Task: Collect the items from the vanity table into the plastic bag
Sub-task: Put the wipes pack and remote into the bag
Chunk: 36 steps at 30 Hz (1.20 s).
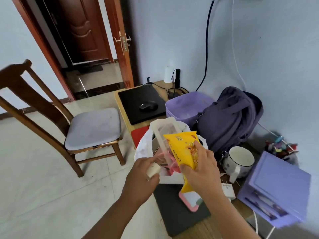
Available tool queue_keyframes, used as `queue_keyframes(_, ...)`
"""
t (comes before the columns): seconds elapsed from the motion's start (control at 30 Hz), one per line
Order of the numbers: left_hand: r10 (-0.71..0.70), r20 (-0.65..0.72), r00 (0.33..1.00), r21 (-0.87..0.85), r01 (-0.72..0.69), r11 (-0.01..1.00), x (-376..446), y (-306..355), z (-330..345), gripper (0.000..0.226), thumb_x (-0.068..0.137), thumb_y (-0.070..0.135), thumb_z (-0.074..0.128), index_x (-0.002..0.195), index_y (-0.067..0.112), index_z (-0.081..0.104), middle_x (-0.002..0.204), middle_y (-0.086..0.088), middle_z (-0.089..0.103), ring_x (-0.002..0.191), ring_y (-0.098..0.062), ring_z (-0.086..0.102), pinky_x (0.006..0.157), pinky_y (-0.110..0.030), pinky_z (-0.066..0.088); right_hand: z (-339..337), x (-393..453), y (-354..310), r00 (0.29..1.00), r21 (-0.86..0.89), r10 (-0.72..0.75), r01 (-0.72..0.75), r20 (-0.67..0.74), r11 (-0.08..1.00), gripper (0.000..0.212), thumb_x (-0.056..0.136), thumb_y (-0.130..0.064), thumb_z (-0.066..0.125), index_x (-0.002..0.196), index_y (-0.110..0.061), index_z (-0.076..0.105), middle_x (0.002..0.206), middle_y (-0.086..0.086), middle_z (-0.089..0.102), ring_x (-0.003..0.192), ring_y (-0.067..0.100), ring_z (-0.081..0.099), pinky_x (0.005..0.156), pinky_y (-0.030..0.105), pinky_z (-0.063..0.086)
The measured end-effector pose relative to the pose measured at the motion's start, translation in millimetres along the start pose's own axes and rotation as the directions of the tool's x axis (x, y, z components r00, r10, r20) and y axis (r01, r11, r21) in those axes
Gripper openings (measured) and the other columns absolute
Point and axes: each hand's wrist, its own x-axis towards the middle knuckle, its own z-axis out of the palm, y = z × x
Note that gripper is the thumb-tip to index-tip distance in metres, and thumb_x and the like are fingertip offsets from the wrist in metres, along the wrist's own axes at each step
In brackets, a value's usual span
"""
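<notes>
Wooden worktop (222, 226) runs along the pale wall, right half of the frame; tiled floor and a wooden chair (57, 118) on the left. We have the white plastic bag (145, 149) at frame centre, standing on the worktop's near edge, mouth up. Already inside: a clear rectangular box (165, 133) poking out, plus pink stuff we can't identify.

Left hand (143, 175) has fingers curled, pinching the bag rim; a small cream object is also in that grip, can't tell what. Right hand (200, 168) grips a yellow wipes pack (184, 152), fingers wrapped over it, its top end at the bag mouth, not yet dropped in.

Our judgement: partway done. Left on the worktop: pink-cased phone (191, 201) on a dark mat, white charger plug (228, 189), white mug (240, 161), purple drawer unit (276, 192), heap of hair clips (281, 147), purple backpack (229, 114), lilac bin (183, 106). Laptop with mouse (148, 106) at centre top, probably not for bagging.
</notes>
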Motion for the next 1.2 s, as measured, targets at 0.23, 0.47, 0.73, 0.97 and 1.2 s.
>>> queue_keyframes(0.23, 0.007, -0.007, 1.000, -0.029, -0.007, 1.000, 70, 5, 14, 0.051, 0.086, 0.034, 0.062, 0.131, 0.027, 0.038, 0.134, 0.006, 0.045, 0.114, -0.006, 0.044, 0.089, -0.016, 0.037, 26, 55, -22, 0.999, -0.030, 0.026, -0.025, 0.024, 0.999, 0.081, 0.075, -0.042, 0.058, 0.142, -0.033, 0.014, 0.134, 0.005, 0.033, 0.122, 0.026, 0.034, 0.097, 0.040, 0.034)
queue_keyframes(0.47, 0.054, 0.004, 0.999, -0.031, -0.054, 0.998, 121, -13, -1, 0.050, 0.085, 0.026, 0.063, 0.130, 0.024, 0.040, 0.132, 0.004, 0.045, 0.103, 0.000, 0.040, 0.069, -0.002, 0.030, 66, 86, -32, 0.990, -0.152, 0.116, -0.126, -0.078, 0.980, 0.080, 0.074, -0.039, 0.053, 0.142, -0.030, 0.012, 0.130, 0.005, 0.037, 0.116, 0.027, 0.036, 0.093, 0.040, 0.036)
queue_keyframes(0.73, 0.155, 0.163, 0.974, -0.112, -0.138, 0.984, 151, -32, 5, 0.051, 0.081, 0.023, 0.067, 0.127, 0.025, 0.046, 0.126, 0.011, 0.050, 0.112, -0.001, 0.044, 0.093, -0.013, 0.036, 83, 100, -25, 0.974, -0.298, 0.197, -0.222, -0.109, 0.928, 0.082, 0.073, -0.068, 0.048, 0.141, -0.027, 0.024, 0.144, -0.002, 0.034, 0.130, 0.023, 0.030, 0.105, 0.040, 0.028)
queue_keyframes(0.97, 0.223, 0.254, 0.941, -0.162, -0.186, 0.969, 159, -32, 23, 0.043, 0.075, 0.022, 0.066, 0.114, 0.032, 0.050, 0.109, 0.019, 0.049, 0.098, 0.002, 0.041, 0.078, -0.003, 0.031, 67, 92, -23, 0.951, -0.229, 0.249, -0.288, -0.185, 0.930, 0.054, 0.083, -0.052, 0.052, 0.130, -0.030, 0.042, 0.131, -0.006, 0.047, 0.124, 0.017, 0.035, 0.099, 0.035, 0.032)
queue_keyframes(1.2, 0.299, 0.662, 0.688, -0.076, -0.335, 0.939, 176, -53, 7, 0.032, 0.060, 0.033, 0.059, 0.089, 0.036, 0.045, 0.091, 0.013, 0.055, 0.085, -0.008, 0.053, 0.070, -0.027, 0.048, 53, 79, -21, 0.917, -0.197, 0.316, -0.366, -0.244, 0.910, 0.049, 0.085, -0.043, 0.055, 0.129, -0.024, 0.045, 0.133, -0.002, 0.046, 0.123, 0.018, 0.037, 0.101, 0.035, 0.032)
